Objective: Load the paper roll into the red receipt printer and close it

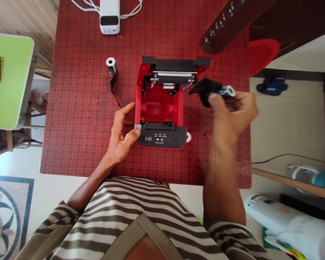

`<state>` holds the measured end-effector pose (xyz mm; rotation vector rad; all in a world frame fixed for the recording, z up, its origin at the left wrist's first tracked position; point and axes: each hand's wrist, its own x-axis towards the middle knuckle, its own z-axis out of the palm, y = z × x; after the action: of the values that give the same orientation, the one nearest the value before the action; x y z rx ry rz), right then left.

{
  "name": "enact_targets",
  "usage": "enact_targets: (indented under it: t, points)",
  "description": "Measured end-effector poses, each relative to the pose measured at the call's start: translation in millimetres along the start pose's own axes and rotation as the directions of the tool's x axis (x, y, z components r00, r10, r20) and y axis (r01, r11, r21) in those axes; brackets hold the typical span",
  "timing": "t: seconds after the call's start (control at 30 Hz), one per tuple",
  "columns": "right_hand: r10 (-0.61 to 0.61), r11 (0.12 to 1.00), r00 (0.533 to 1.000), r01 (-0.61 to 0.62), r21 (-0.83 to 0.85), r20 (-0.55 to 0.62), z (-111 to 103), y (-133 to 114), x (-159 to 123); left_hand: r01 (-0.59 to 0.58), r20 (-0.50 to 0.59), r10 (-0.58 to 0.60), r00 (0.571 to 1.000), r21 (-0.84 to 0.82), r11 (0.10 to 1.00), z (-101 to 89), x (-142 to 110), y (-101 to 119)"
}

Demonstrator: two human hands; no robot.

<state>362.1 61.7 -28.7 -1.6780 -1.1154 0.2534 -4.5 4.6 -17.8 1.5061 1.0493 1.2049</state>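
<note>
Striped shirt [151, 206] closest to the lens, a person rests a loosely open left hand [121, 133], thumb down, on the near left corner of an opened red-and-black device [164, 139] on a red patterned desk [78, 144]. To its right, the right hand [231, 108] pinches a black-tailed roll [228, 91]; another roll [111, 65] lies left.

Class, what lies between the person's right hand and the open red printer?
In the head view, the loose dark end of the roll in the right hand lies between it and the printer, above the patterned tabletop.
</note>
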Motion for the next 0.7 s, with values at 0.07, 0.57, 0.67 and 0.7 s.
enact_targets:
  t: [0.07,0.57,0.67,0.7]
  points:
    - [-0.01,1.0,0.999,0.011,-0.029,0.042,17,-8,-16,-0.011,0.017,0.011,1.0,-0.004,1.0,-1.6,1,-1]
    - [0.027,0.999,0.91,-0.037,0.016,0.414,-5,-37,-46,-0.058,0.026,0.059,0.998,-0.023,0.998,-8.9,7,1]
    - [0.083,0.993,0.905,-0.109,0.038,0.418,-27,-36,-53,-0.046,0.025,0.046,0.999,-0.029,0.999,-8.6,7,3]
    - [0.102,0.991,0.901,-0.128,0.034,0.421,-38,-36,-57,-0.044,0.025,0.045,0.999,-0.032,0.999,-8.4,7,3]
